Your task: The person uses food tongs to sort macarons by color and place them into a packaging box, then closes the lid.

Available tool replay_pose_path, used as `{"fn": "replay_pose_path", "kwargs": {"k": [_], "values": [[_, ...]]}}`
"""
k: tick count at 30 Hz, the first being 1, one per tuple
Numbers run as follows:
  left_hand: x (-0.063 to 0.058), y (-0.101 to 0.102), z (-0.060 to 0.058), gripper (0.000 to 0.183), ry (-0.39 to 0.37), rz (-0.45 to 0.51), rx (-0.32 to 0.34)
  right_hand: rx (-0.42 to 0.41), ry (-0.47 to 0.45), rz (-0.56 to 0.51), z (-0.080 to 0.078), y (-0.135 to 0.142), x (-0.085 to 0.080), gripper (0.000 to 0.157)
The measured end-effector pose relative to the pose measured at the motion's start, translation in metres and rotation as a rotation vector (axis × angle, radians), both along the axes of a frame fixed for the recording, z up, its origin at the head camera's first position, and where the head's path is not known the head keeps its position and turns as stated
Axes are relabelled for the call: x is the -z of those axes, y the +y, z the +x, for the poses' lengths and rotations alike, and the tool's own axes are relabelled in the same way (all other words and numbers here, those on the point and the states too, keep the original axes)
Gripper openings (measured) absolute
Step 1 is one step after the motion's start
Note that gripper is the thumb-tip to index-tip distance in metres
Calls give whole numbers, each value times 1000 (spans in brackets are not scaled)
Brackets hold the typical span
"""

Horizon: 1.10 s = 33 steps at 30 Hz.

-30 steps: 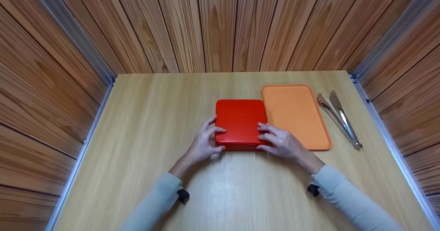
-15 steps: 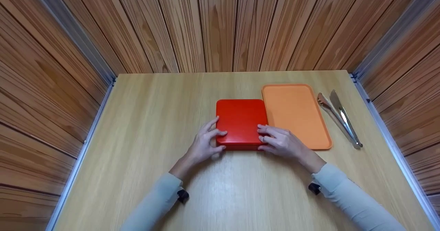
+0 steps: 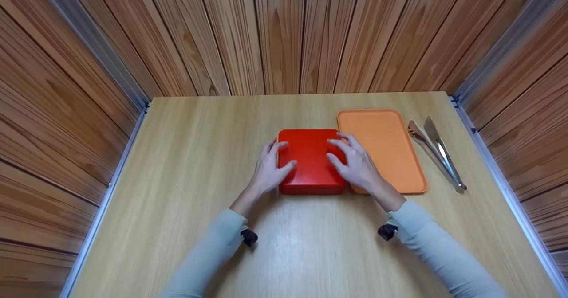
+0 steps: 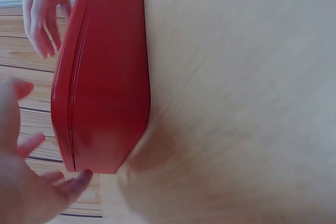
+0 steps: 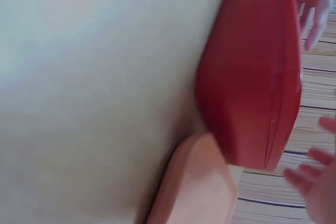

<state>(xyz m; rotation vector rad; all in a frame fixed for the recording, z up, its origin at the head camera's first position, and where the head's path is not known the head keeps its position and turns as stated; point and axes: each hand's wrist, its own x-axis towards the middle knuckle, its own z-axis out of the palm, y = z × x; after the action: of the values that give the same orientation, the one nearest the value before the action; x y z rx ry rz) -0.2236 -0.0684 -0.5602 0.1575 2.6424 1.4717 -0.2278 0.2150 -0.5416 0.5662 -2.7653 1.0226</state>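
Observation:
A red lidded box [image 3: 308, 169] stands flat on the table, its lid seam running along the side of the box [image 4: 110, 72] in the left wrist view. My left hand [image 3: 269, 170] is over its left edge, fingers and thumb spread. One fingertip comes close to the box's far corner in the left wrist view. Over the right part of the lid, my right hand [image 3: 356, 164] has its fingers parted. Its fingers [image 5: 302, 182] appear apart from the box [image 5: 247, 77] in the right wrist view. Neither hand grips anything.
Right beside the box lies an orange tray [image 3: 385, 151], partly covered by the right hand and forearm. Metal tongs [image 3: 444, 152] lie beyond it, near the table's right edge. Wood-panelled walls [image 3: 284, 36] enclose the table [image 3: 199, 147] at the back and sides.
Both hands have let go of the box's near sides and moved up and away from me, over the lid, with fingers spreading. The box, tray and tongs stay put.

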Motion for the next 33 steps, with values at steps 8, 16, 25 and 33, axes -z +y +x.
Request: {"fn": "replay_pose_path", "kwargs": {"k": [8, 16, 25, 33], "values": [[8, 18, -6, 78, -114, -55, -47, 144, -322, -25, -2, -20, 9, 71], [14, 21, -7, 85, -100, -34, -41, 201, -413, 8, 1, -29, 20, 84], [19, 20, -6, 84, -89, 9, -54, 257, -368, 37, 2, -36, 28, 81], [18, 20, -7, 86, -90, -22, -54, 236, -330, 61, 2, -34, 31, 81]]}}
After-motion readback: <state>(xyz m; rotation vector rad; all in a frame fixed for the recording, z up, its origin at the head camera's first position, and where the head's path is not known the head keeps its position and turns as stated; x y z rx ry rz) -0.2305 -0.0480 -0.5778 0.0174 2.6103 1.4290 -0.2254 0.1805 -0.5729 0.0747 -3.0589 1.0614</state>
